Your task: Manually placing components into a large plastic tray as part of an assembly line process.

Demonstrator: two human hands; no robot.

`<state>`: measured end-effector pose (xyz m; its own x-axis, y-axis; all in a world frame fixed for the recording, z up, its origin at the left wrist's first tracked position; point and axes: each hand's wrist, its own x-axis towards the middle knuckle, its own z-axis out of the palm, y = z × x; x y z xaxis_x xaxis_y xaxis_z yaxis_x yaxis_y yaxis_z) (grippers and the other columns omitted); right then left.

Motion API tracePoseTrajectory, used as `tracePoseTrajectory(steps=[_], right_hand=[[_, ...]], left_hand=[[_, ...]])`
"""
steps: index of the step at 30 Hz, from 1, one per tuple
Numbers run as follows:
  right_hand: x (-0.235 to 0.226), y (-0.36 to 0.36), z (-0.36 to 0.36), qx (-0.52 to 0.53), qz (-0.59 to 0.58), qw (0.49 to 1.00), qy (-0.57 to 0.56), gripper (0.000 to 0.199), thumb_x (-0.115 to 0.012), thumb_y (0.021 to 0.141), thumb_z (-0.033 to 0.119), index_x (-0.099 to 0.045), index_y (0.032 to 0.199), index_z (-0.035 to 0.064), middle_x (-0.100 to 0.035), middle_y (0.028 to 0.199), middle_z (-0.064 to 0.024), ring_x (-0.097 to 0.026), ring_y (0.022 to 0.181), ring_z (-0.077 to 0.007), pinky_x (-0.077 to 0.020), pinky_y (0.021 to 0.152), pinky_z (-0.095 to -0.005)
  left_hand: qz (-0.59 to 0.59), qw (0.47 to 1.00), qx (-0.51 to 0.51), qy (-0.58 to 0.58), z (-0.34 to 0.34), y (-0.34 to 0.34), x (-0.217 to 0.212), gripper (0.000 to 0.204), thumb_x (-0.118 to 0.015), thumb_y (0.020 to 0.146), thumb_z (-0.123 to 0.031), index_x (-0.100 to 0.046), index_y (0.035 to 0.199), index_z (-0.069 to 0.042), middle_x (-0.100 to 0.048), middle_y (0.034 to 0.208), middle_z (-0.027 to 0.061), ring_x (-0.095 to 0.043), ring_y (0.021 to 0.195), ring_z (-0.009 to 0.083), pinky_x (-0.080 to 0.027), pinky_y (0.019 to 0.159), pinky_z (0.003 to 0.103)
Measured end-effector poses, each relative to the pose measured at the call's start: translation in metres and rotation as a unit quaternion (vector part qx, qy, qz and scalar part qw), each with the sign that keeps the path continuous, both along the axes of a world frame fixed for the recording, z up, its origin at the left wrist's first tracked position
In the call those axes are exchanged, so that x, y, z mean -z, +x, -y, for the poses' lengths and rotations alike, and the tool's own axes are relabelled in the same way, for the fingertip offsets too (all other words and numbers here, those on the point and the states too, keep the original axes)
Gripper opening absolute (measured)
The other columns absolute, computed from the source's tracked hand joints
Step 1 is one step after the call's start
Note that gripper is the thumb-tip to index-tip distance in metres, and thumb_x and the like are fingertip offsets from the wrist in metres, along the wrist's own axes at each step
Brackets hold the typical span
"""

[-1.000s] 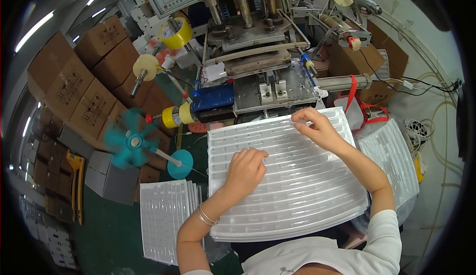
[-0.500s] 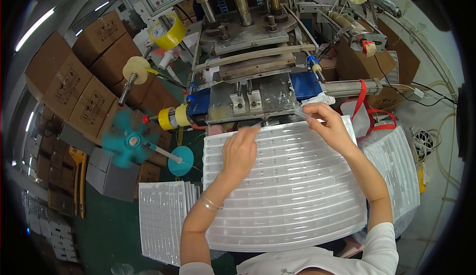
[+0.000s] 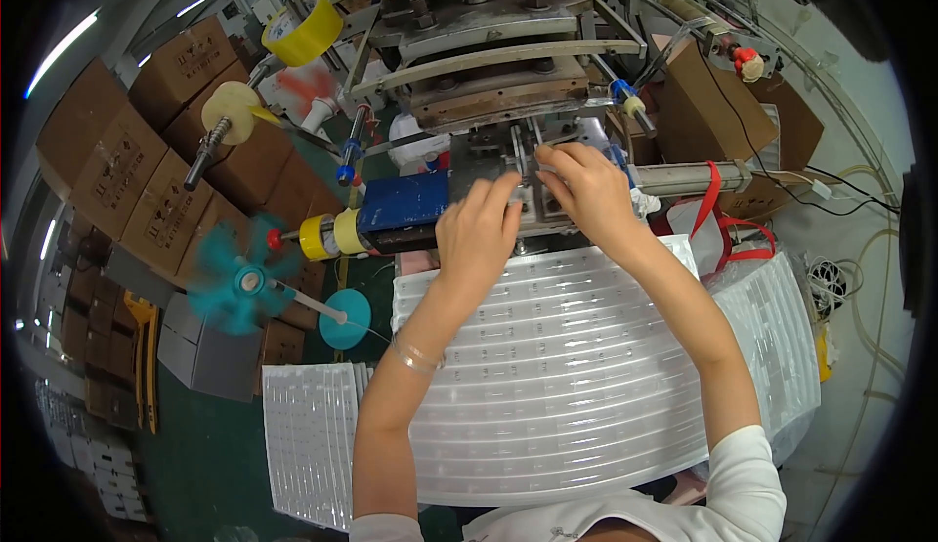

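Note:
Both hands reach over the metal work plate (image 3: pixel 474 159) of a press, close to the small upright fixture (image 3: pixel 519 146) on it. My left hand (image 3: pixel 479 224) is closed, its fingers bent together at the near left of the fixture; whatever lies at its fingertips cannot be made out. My right hand (image 3: pixel 596 200) pinches with thumb and forefinger just right of the fixture, and the thing in that pinch is too small to tell. Below my wrists lies a large stack of white ribbed plastic sheets (image 3: pixel 557 386) with small dark marks in rows.
The press's upper block (image 3: pixel 498 97) hangs just beyond my fingers. A blue block (image 3: pixel 405 200) sits left of the plate. At left are yellow tape rolls (image 3: pixel 305 29), a teal fan (image 3: pixel 249 278) and cartons (image 3: pixel 117 171). More white sheets (image 3: pixel 308 444) stand lower left; a red-handled bag (image 3: pixel 718 224) is at right.
Both hands have moved forward from the near edge of the plate onto it, and closer together. The view has shifted a little. Thin strips seen at the fingertips earlier are now hidden.

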<state>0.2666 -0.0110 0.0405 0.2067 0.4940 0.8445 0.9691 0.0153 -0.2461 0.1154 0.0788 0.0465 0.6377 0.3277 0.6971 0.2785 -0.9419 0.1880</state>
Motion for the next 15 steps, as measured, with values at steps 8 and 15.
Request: tracePoseTrajectory(steps=[8,15], right_hand=[[0.009,0.013,-0.022,0.066,0.027,0.992,-0.106,0.023,-0.064,0.082,0.017,-0.063,0.103,0.0081,-0.064,0.094,-0.0085,-0.061,0.085,-0.0288,-0.0472,0.076,-0.0399],[-0.008,-0.02,0.038,-0.012,-0.052,0.993,-0.11,0.037,-0.064,0.083,0.019,-0.057,0.115,0.003,-0.059,0.114,-0.0167,-0.055,0.106,-0.0341,-0.0431,0.091,-0.0386]], left_hand=[[-0.035,0.983,0.133,-0.122,0.028,-0.069,0.025,0.023,-0.066,0.082,-0.015,-0.066,0.104,-0.01,-0.06,0.088,0.0077,-0.061,0.068,0.0247,-0.049,0.059,0.035],[-0.004,0.959,0.205,-0.195,0.049,-0.089,0.024,0.029,-0.067,0.082,-0.018,-0.061,0.109,-0.009,-0.062,0.095,0.0069,-0.061,0.066,0.0224,-0.05,0.06,0.034]])
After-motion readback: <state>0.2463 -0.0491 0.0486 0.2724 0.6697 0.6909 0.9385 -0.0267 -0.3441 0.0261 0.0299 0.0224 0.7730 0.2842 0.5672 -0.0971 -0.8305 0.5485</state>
